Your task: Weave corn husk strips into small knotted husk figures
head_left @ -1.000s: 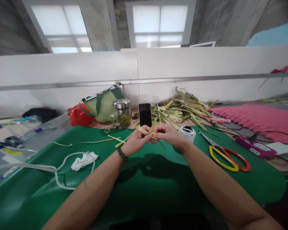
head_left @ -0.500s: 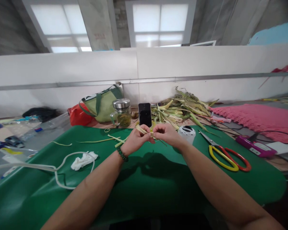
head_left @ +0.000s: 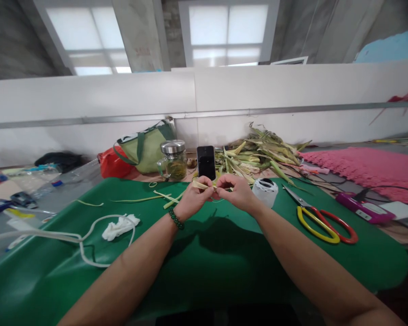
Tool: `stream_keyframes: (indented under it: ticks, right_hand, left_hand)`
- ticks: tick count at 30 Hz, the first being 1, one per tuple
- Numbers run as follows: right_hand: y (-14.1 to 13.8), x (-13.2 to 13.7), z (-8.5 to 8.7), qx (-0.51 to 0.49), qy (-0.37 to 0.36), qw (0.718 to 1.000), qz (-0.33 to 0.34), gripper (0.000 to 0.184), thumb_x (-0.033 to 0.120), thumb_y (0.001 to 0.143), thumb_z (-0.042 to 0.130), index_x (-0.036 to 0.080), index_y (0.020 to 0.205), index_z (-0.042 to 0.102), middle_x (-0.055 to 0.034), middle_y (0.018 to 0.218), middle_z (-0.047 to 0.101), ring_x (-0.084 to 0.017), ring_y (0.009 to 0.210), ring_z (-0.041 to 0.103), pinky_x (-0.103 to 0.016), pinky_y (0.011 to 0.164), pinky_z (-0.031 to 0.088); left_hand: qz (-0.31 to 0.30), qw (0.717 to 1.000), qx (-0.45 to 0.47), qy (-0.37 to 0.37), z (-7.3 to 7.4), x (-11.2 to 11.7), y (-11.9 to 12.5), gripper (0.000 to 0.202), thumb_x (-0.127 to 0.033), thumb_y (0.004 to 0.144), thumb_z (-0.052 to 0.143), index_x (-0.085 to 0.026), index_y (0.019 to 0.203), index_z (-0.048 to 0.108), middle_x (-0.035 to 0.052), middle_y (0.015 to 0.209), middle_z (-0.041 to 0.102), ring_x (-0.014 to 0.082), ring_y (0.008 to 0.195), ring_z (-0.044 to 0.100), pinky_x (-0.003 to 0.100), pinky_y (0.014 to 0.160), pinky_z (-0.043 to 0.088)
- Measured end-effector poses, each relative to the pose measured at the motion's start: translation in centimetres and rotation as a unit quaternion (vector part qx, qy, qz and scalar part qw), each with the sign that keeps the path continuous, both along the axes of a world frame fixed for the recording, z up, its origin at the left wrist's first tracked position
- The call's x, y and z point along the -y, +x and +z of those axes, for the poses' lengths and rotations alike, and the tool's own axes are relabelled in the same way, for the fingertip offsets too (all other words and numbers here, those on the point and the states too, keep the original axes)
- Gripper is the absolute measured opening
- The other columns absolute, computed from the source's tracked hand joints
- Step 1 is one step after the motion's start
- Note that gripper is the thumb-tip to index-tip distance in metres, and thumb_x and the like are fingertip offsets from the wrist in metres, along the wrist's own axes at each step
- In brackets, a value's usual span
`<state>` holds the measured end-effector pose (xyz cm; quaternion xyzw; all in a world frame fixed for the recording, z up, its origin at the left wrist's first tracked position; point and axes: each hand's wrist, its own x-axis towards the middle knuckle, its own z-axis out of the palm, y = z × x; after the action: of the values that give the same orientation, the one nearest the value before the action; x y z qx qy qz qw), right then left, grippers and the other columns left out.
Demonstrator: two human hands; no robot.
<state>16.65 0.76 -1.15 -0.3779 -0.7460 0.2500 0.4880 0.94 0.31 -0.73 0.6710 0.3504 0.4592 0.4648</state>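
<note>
My left hand (head_left: 196, 198) and my right hand (head_left: 236, 192) meet above the green mat (head_left: 221, 276). Both have fingers pinched on a pale strip of husk (head_left: 199, 185), whose wide end shows over the left fingers. Where the fingertips come together, its exact shape is hidden. Just behind the hands a black phone (head_left: 206, 162) stands upright. Beside my right wrist is a white cup-like container (head_left: 265, 192) with a dark opening. Cut green strips (head_left: 166, 197) lie left of my left hand.
Scissors with red and yellow handles (head_left: 318, 222) lie at the right. A heap of husks (head_left: 261, 151) sits at the back, near a lidded glass jar (head_left: 173, 160) and a green bag (head_left: 146, 147). White cord (head_left: 81, 246) and crumpled tissue (head_left: 120, 227) are at the left.
Both hands stay together on the husk strip, with small finger shifts. The strip's wide end now lies flatter over the left fingers. The whole view has shifted slightly.
</note>
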Motion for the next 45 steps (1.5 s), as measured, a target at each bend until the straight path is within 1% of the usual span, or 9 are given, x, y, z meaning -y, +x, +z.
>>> stream_keyframes:
  ticks: [4,9,12,15,19,23,29,37,45]
  right_hand:
    - [0.1,-0.2,-0.1,-0.008,0.003,1.0,-0.018,0.014,0.028,0.066,0.059,0.017,0.061,0.054,0.0005,0.059,0.055,-0.01,0.054,0.048,-0.022,0.05,0.038]
    - [-0.5,0.0,-0.1,-0.003,-0.011,0.998,-0.059,0.016,0.03,0.065,0.058,0.018,0.058,0.051,0.0022,0.053,0.052,-0.009,0.049,0.043,-0.021,0.046,0.033]
    - [-0.7,0.5,0.0,0.013,0.053,0.994,-0.092,0.014,0.028,0.068,0.056,0.019,0.059,0.05,0.0005,0.058,0.053,-0.011,0.054,0.046,-0.023,0.051,0.036]
    - [-0.6,0.8,0.1,0.033,0.134,0.987,-0.085,0.011,0.026,0.072,0.054,0.019,0.064,0.052,-0.0024,0.066,0.057,-0.014,0.061,0.051,-0.026,0.058,0.04]
    - [-0.4,0.8,0.0,0.056,0.164,0.981,-0.083,0.008,0.023,0.074,0.054,0.019,0.067,0.054,-0.0036,0.068,0.06,-0.015,0.064,0.052,-0.027,0.061,0.041]
    - [-0.7,0.8,0.0,0.023,0.111,0.99,-0.085,0.007,0.023,0.071,0.053,0.019,0.065,0.053,-0.0008,0.062,0.057,-0.013,0.057,0.048,-0.025,0.054,0.037]
    - [-1.3,1.0,-0.1,-0.049,0.026,0.994,-0.092,0.013,0.028,0.068,0.055,0.019,0.061,0.05,0.0022,0.055,0.05,-0.01,0.051,0.042,-0.023,0.048,0.032]
    - [-0.8,0.9,0.2,-0.04,0.022,0.999,0.004,0.018,0.032,0.075,0.057,0.015,0.068,0.06,-0.0008,0.062,0.057,-0.009,0.054,0.045,-0.022,0.05,0.035]
    - [-0.3,0.4,0.1,-0.047,-0.031,0.997,0.051,0.016,0.032,0.072,0.059,0.016,0.069,0.058,0.0015,0.059,0.052,-0.008,0.052,0.042,-0.022,0.049,0.034]
  left_hand:
    - [0.026,0.999,-0.002,0.028,0.2,0.2,0.2,0.028,-0.038,0.07,0.068,-0.017,0.071,0.05,-0.0033,0.064,0.057,0.0112,0.062,0.06,0.022,0.057,0.051]
    - [0.012,0.999,0.041,0.0,0.4,0.2,0.1,0.032,-0.038,0.063,0.075,-0.015,0.073,0.055,-0.0026,0.066,0.058,0.0116,0.062,0.061,0.026,0.063,0.054]
    - [0.022,0.999,0.046,-0.007,0.4,0.2,0.0,0.03,-0.036,0.062,0.075,-0.015,0.071,0.055,-0.0027,0.064,0.058,0.0117,0.061,0.061,0.027,0.063,0.054]
    - [0.037,0.998,0.055,-0.007,0.4,0.2,0.0,0.028,-0.034,0.063,0.073,-0.015,0.069,0.054,-0.0035,0.063,0.058,0.0112,0.06,0.061,0.026,0.062,0.053]
    - [0.071,0.995,0.064,0.008,0.1,0.2,0.3,0.024,-0.031,0.065,0.071,-0.016,0.067,0.052,-0.0039,0.059,0.057,0.0105,0.057,0.059,0.023,0.058,0.051]
    - [0.076,0.994,0.073,0.022,0.0,0.4,0.6,0.022,-0.03,0.066,0.07,-0.016,0.069,0.053,-0.0034,0.061,0.057,0.0105,0.059,0.059,0.023,0.059,0.05]
    - [0.038,0.996,0.08,-0.017,0.4,0.5,0.2,0.031,-0.036,0.063,0.075,-0.015,0.073,0.055,-0.0037,0.063,0.057,0.0092,0.057,0.058,0.023,0.059,0.05]
    - [-0.024,0.998,0.045,-0.035,0.6,0.0,-0.8,0.037,-0.043,0.062,0.075,-0.014,0.072,0.054,-0.0026,0.061,0.058,0.01,0.056,0.06,0.023,0.057,0.051]
    - [0.0,1.0,0.011,-0.015,0.8,0.2,-0.7,0.027,-0.033,0.066,0.071,-0.016,0.069,0.05,-0.0041,0.058,0.057,0.0103,0.055,0.061,0.022,0.056,0.051]
